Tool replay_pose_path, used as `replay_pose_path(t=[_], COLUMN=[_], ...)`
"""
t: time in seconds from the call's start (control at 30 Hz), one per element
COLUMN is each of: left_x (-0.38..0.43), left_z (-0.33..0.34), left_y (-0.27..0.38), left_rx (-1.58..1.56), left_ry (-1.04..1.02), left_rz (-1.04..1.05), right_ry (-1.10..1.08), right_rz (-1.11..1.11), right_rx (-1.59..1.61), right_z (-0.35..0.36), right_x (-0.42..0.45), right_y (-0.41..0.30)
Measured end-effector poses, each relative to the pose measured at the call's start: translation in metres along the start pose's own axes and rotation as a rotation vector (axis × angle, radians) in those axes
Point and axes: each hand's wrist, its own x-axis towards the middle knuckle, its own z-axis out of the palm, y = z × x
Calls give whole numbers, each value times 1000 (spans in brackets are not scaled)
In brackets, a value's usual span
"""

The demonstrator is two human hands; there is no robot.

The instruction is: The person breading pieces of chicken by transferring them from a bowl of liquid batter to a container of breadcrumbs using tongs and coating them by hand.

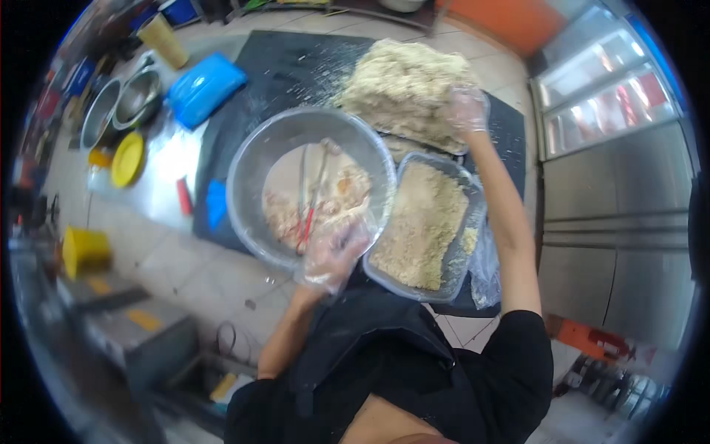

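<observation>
A large metal bowl [244, 166] holds pale, milky liquid with pieces of what looks like raw meat [277, 216]. Red-handled tongs [308, 216] rest in it. My left hand [338, 247], in a clear plastic glove, is over the bowl's near right rim; whether its fingers grip anything is unclear. My right hand [468, 108], gloved too, touches the right side of a tall heap of pale, crumb-coated pieces [410, 83]; its fingertips are blurred. Between my arms sits a translucent plastic tub [402, 289] of tan crumbs [424, 222].
A dark mat [288, 61] with scattered crumbs lies under the bowl and heap. On the left are a blue plastic package [205, 89], metal bowls [138, 94] and a yellow plate [128, 159]. A clear plastic bag [485, 272] lies beside the tub. Steel refrigerators [582, 194] stand right.
</observation>
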Motion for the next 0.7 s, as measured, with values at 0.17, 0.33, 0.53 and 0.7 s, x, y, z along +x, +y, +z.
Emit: replay_pose_path(t=[0.17,0.33,0.53,0.7], left_x=[-9,-18,-27,-34], left_z=[-55,-101,-194,-243], left_y=[34,13,-22,-77], left_rx=[718,171,359,195], left_ry=[348,793,1183,1206], left_rz=[-157,130,-38,-45], right_ry=[557,633,609,449], right_rz=[-55,5,130,287], right_rx=[227,745,980,1223], right_z=[-22,-73,-31,-50], right_x=[-30,-105,-208,-254], right_y=[-21,-72,-94,-138])
